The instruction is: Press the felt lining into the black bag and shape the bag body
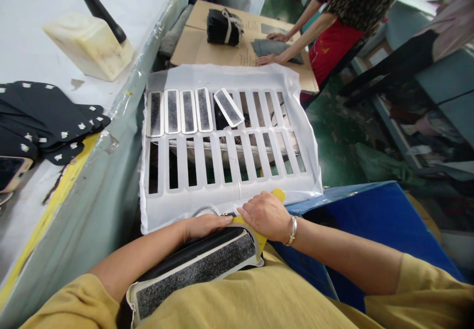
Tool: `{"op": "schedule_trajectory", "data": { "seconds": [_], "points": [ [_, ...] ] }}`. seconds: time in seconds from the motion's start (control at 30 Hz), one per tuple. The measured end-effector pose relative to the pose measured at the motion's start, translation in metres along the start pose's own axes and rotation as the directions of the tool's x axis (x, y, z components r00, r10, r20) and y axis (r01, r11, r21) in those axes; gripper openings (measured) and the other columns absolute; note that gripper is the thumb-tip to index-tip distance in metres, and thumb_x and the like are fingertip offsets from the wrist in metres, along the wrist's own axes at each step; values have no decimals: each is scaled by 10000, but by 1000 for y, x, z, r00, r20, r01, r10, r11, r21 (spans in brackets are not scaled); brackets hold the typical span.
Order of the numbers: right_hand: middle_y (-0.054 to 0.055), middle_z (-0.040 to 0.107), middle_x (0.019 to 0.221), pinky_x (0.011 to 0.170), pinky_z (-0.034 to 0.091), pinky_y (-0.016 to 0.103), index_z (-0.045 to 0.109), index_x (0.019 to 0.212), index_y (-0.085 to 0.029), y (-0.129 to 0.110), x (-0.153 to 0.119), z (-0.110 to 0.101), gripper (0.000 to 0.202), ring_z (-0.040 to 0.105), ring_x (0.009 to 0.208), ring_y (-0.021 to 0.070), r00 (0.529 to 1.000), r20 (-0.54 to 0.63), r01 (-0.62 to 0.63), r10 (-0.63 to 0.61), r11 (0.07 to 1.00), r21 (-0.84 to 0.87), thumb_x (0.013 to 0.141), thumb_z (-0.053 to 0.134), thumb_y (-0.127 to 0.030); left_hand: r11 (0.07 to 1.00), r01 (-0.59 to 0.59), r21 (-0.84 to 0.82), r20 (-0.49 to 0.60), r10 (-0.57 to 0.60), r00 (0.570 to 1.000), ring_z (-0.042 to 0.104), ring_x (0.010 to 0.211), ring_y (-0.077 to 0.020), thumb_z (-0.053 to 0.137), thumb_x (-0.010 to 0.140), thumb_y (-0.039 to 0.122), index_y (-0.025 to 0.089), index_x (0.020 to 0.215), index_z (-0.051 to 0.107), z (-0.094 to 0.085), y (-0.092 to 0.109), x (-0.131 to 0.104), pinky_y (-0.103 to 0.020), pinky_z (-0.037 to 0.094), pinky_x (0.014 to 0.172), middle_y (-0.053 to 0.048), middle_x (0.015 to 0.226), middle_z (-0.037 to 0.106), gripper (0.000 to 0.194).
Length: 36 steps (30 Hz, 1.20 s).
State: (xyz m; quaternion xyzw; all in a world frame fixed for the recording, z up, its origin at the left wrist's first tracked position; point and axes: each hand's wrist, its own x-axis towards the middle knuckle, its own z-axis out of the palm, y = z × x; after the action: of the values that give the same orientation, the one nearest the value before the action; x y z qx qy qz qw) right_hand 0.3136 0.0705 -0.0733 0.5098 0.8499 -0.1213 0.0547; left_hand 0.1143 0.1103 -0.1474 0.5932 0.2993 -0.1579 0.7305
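Observation:
A thick bundle of black speckled pads with white borders (pixel 196 270) lies in front of my torso. My left hand (pixel 207 224) is at its upper edge, fingers together and partly hidden, with a ring on one finger. Curled fingers of my right hand (pixel 267 216) close over a yellow flat piece (pixel 261 240) at the bundle's right end; its other end sticks out beyond the hand. Just past both hands is a white slotted sheet (pixel 192 198) with two rows of long openings. Several bordered pads (pixel 188 112) line its upper left, and one tilted pad (pixel 228 107) lies askew beside them.
On the left table stand a pale block with a black handle (pixel 89 45), dark cut pieces (pixel 48 112) and a phone (pixel 13 173). A blue bin (pixel 374 220) is at right. Across the sheet, a co-worker's hands (pixel 276 50) press dark pieces on cardboard (pixel 192 48).

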Motion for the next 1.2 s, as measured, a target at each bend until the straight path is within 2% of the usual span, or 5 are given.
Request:
{"op": "schedule_trajectory", "data": {
  "seconds": [0.23, 0.4, 0.73, 1.03, 1.2],
  "points": [
    [51, 668, 660, 615, 252, 313, 635, 673, -168, -2, 0, -3, 445, 572, 611, 164, 998, 56, 43, -43, 999, -3, 939, 325, -344, 995, -101, 19, 63, 99, 993, 537, 1035, -283, 245, 698, 835, 85, 1105, 609, -4, -2, 1, -371, 380, 956, -112, 1126, 614, 927],
    [48, 667, 675, 624, 272, 309, 631, 696, -172, -11, -4, -5, 400, 584, 634, 170, 994, 104, 26, -30, 999, 39, 930, 341, -316, 934, -357, 14, 230, 345, 910, 352, 1278, -257, 330, 797, 716, 190, 1375, 363, -7, 6, -4, -347, 203, 1092, -42, 1387, 423, 782],
    [92, 672, 713, 611, 369, 320, 619, 786, -163, -30, -16, -6, 409, 631, 652, 229, 978, 168, -114, 121, 992, -51, 949, 283, -331, 899, -438, 15, 252, 421, 872, 372, 1260, -222, 343, 901, 519, 212, 1355, 398, -13, 30, -16, -307, 193, 1092, -12, 1395, 414, 551],
    [98, 675, 703, 562, 404, 286, 656, 801, -171, -23, -50, -24, 478, 652, 657, 240, 951, 298, -69, 82, 996, -52, 952, 253, -379, 916, -137, 376, 98, 108, 989, 245, 1352, -242, 369, 851, 597, 171, 1445, 168, 10, 52, -34, -338, 163, 1103, -95, 1495, 213, 758],
    [96, 676, 710, 580, 400, 276, 636, 781, -174, -9, -62, -30, 507, 648, 653, 212, 979, 161, -123, 129, 991, -44, 961, 213, -387, 908, -138, 395, 37, 135, 990, 331, 1308, -248, 465, 819, 570, 199, 1429, 241, 15, 54, -41, -345, 210, 1089, -87, 1459, 314, 748]
  ]
}}
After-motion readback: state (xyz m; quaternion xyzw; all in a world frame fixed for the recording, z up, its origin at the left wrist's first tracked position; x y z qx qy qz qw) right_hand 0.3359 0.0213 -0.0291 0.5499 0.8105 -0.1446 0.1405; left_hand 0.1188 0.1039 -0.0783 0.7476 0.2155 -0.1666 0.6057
